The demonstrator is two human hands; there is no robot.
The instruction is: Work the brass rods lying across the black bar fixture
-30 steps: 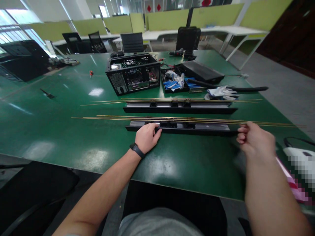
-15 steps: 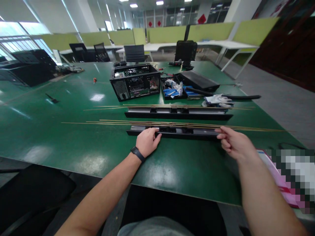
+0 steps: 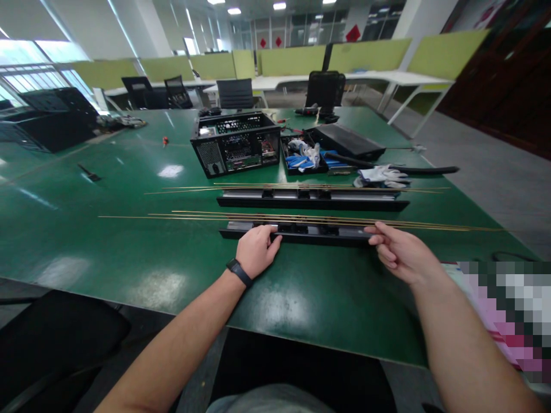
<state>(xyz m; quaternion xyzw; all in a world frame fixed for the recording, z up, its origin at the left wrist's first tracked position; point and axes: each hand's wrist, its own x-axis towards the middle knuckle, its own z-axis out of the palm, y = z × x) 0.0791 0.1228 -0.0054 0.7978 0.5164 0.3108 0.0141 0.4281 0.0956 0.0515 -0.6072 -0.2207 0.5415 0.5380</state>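
Observation:
A long black rail lies across the green table close to me, with several thin brass rods lying along its top. My left hand rests on the rail's left part, fingers curled over its edge. At the rail's right end my right hand pinches one brass rod between thumb and fingers. A second black rail with more brass rods lies parallel just behind.
Behind the rails stand an open black computer case, a tray of blue and white parts, a flat black panel, white gloves and a black hose. Office chairs and desks fill the back. A blurred object lies at the right.
My right hand has slid left along the brass rods toward the rail's right end, and the rods have shifted left with it. The left hand has stayed on the rail.

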